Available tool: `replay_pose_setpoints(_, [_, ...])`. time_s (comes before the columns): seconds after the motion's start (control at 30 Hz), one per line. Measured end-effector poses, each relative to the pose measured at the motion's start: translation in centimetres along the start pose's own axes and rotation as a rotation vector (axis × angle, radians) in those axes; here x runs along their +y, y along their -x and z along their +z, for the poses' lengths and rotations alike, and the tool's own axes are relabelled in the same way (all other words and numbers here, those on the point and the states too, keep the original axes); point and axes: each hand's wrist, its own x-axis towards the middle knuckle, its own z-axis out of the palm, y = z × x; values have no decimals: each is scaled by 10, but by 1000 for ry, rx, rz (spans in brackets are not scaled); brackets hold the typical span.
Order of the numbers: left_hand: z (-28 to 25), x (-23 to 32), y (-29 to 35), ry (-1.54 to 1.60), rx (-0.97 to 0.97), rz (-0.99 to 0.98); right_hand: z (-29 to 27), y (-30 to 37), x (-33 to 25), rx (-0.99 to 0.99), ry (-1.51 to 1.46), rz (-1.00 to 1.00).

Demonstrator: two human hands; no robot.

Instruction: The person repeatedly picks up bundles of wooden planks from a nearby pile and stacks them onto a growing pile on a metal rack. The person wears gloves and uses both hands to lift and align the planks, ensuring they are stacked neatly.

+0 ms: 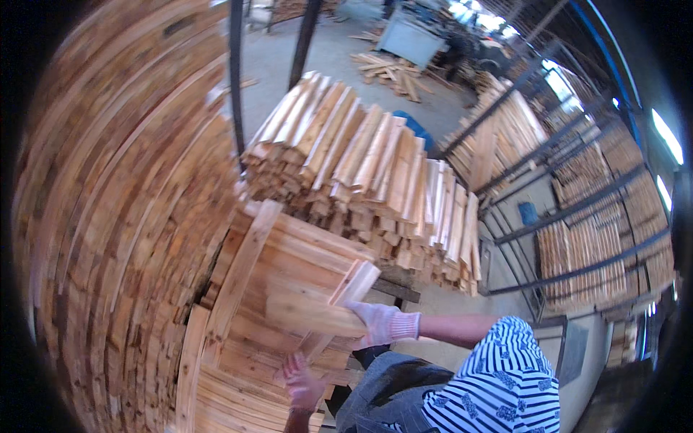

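My right hand (384, 324), in a white knit glove, is closed on the end of a short, pale wooden board (310, 315) that lies blurred across a low stack of slats (281, 252). My left hand (301, 384), in a pinkish glove, rests with its fingers spread on the same stack. It sits at the lower end of a narrow slat (345, 296) that leans diagonally over the pile. My striped shirt (498, 386) and grey trousers (386, 393) fill the lower right.
A tall wall of stacked boards (123, 216) curves along the left. A big bundle of slats (361, 166) lies just beyond the low stack. Metal racks of timber (577, 238) stand at right. Loose planks (393, 72) and a grey machine (411, 36) lie far across the concrete floor.
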Motion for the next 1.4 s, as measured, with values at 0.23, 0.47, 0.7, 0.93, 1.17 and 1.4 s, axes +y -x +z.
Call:
replay_pose_setpoints(0.23, [22,79,-84,-300,35,-88,-38,99,72,130,-702,319])
replay_pose_setpoints(0.47, [24,57,-120,-337,-140,-136,-51,91,158,145,-585,342])
replay_pose_setpoints(0.7, [-38,108,-97,209,-542,-439,-116,80,267,144,-1700,398])
replay_pose_setpoints(0.93, [-67,255,-76,905,-642,-618,-100,118,324,304,-1472,498])
replay_pose_setpoints(1.17, [-98,317,-103,955,-533,-597,-215,109,481,680,-975,998])
replay_pose_setpoints(1.4, [-109,332,-111,939,-438,-550,-201,48,571,726,-697,1484])
